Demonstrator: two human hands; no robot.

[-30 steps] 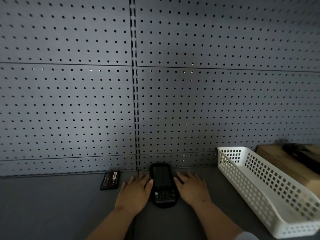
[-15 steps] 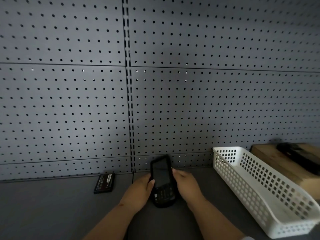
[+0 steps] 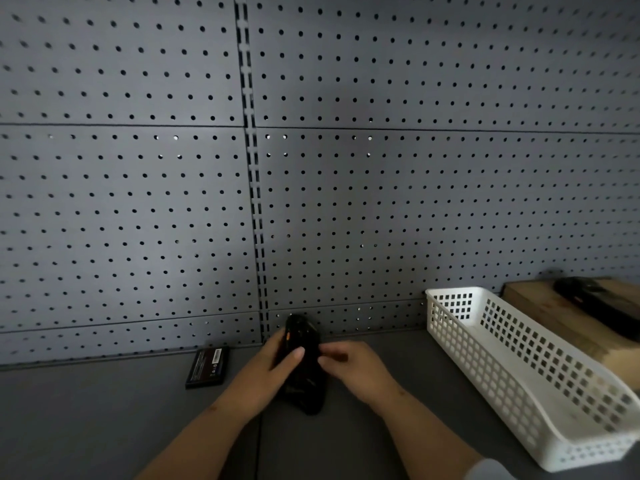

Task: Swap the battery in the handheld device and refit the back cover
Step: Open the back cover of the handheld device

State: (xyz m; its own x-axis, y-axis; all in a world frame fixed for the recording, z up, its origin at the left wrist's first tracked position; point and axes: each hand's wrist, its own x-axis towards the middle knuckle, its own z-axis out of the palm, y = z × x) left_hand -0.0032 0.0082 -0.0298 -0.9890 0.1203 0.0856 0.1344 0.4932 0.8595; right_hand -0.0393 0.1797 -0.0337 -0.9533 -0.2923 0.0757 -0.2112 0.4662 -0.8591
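Black, rounded handheld device (image 3: 303,362) clasped between left hand (image 3: 268,379) and right hand (image 3: 353,370), flat rectangular battery (image 3: 207,367) on matte grey desk (image 3: 86,420), white perforated plastic basket (image 3: 519,368) right.

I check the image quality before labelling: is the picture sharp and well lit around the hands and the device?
Head view: dim overall; the handheld device is a dark, motion-blurred shape between the left hand and right hand; the spare battery shows a label, text unreadable; wide-angle lens bends the pegboard lines, edges soft.

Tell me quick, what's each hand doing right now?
Left hand: closed on the device.
Right hand: also gripping the device, on its other side.
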